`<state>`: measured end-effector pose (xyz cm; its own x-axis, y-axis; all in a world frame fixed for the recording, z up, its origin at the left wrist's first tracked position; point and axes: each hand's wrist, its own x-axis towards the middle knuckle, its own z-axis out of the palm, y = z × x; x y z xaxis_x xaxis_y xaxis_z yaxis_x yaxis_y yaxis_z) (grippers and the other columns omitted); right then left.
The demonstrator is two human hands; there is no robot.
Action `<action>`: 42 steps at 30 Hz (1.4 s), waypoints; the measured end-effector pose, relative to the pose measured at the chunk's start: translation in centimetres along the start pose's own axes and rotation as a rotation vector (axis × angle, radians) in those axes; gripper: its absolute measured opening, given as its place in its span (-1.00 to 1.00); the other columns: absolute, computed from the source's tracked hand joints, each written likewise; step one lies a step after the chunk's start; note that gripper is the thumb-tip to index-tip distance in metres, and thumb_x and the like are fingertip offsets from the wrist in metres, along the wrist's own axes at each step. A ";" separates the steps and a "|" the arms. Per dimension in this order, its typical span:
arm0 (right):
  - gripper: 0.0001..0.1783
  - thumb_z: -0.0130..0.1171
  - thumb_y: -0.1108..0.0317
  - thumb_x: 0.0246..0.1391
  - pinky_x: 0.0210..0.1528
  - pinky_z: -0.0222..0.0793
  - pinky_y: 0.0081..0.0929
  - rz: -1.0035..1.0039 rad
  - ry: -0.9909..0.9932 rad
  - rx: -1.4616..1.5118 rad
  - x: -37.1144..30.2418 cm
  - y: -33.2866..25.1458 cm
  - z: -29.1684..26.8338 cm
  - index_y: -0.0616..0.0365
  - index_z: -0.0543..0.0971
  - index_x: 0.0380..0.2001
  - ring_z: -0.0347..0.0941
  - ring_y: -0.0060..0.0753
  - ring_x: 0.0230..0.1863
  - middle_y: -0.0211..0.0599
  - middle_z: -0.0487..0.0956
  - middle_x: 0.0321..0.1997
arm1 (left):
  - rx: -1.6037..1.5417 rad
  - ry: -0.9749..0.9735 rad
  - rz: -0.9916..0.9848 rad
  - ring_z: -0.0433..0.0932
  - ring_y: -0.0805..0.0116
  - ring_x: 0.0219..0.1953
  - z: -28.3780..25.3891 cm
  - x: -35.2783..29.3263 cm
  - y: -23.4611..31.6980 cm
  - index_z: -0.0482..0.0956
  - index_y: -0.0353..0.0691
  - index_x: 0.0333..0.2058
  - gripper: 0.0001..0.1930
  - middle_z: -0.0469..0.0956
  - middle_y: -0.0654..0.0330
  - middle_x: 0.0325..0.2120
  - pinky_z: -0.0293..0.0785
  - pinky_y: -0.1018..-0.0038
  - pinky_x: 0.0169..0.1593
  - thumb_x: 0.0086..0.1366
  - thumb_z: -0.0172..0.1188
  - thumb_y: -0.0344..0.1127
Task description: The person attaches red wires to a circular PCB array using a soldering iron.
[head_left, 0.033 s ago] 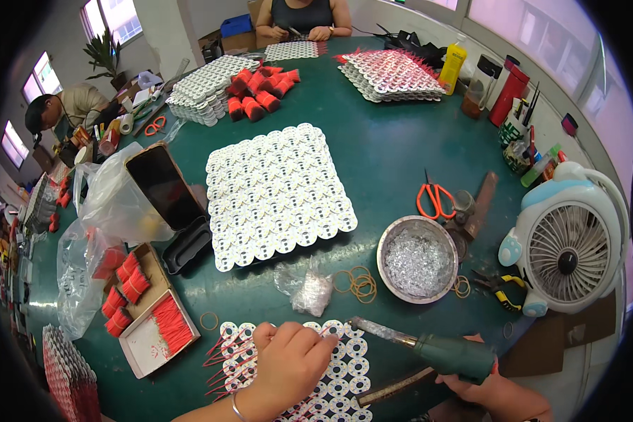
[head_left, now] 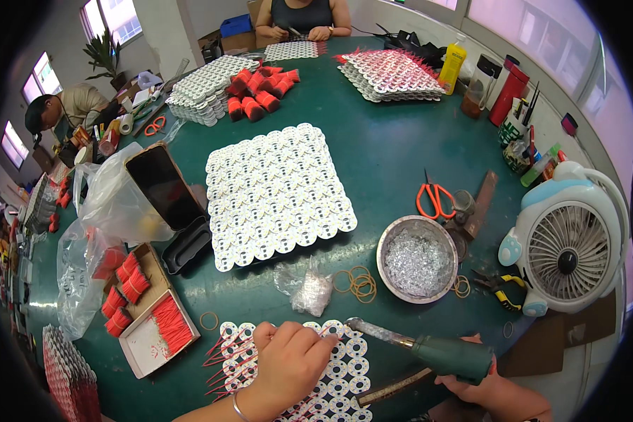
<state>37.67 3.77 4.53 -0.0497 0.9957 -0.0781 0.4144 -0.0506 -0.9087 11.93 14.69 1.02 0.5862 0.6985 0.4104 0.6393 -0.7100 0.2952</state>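
In front of me lies a panel of round white circuit boards [head_left: 338,387] with red wires [head_left: 218,366] sticking out along its left side. My left hand [head_left: 292,366] rests over the panel, fingers closed in a pinch near the upper row; a thin red wire shows at the fingertips. Held in my right hand [head_left: 471,387] is a soldering iron [head_left: 446,356] with a thick green handle and a metal barrel. Its tip points left, close to the panel's top edge and to the left fingertips. A narrow brown strip [head_left: 394,387] lies beside the panel under the iron.
A stack of white board panels [head_left: 278,193] fills the middle. A bowl of silvery bits [head_left: 416,264], orange scissors [head_left: 436,200], pliers [head_left: 505,290] and a fan [head_left: 570,239] stand right. Left are a box of red wires [head_left: 148,352] and a phone [head_left: 163,184]. A person [head_left: 302,17] sits opposite.
The soldering iron's tip has shifted very slightly left, toward the left fingertips. The left hand and panel stay in place.
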 end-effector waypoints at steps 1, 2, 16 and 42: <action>-0.74 0.15 0.45 -0.14 -0.44 0.40 -0.60 0.046 0.024 -0.006 -0.3 -0.3 0.2 0.27 0.48 -0.30 0.50 -0.50 -0.56 -0.30 0.54 -0.48 | -0.001 0.000 0.001 0.32 0.45 -0.47 0.1 0.0 0.0 0.55 -0.01 -0.48 -0.87 0.29 0.41 -0.65 0.04 0.40 -0.31 -0.10 0.19 -0.35; -0.71 0.19 0.43 -0.16 -0.40 0.40 -0.60 0.092 0.047 -0.013 -0.4 -0.4 0.3 0.26 0.48 -0.29 0.51 -0.51 -0.53 -0.31 0.55 -0.45 | -0.011 -0.010 -0.012 0.31 0.45 -0.48 0.2 -0.1 -0.1 0.54 -0.01 -0.49 -0.88 0.28 0.41 -0.65 0.03 0.40 -0.32 -0.10 0.19 -0.35; -0.67 0.28 0.38 -0.28 -0.21 0.37 -0.50 0.026 0.050 -0.174 -0.4 0.1 0.7 0.20 0.52 -0.33 0.52 -0.45 -0.38 -0.36 0.58 -0.42 | -0.078 0.007 -0.036 0.33 0.43 -0.51 1.2 -0.2 -0.5 0.55 -0.02 -0.56 -0.84 0.32 0.41 -0.68 0.03 0.38 -0.34 -0.20 0.30 -0.37; -0.80 0.05 0.45 -0.03 -0.53 0.40 -0.57 -0.028 0.032 0.080 -2.4 0.8 0.4 0.29 0.47 -0.29 0.47 -0.49 -0.59 -0.32 0.50 -0.49 | 0.103 -0.143 -0.033 0.37 0.43 -0.41 -3.8 -2.0 -0.9 0.55 -0.03 -0.46 -0.87 0.39 0.41 -0.57 0.13 0.39 -0.23 -0.07 0.12 -0.32</action>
<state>37.79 1.35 3.84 -0.0309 0.9987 -0.0407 0.3389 -0.0278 -0.9404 8.30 13.62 3.17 0.6244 0.7321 0.2724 0.7027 -0.6787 0.2133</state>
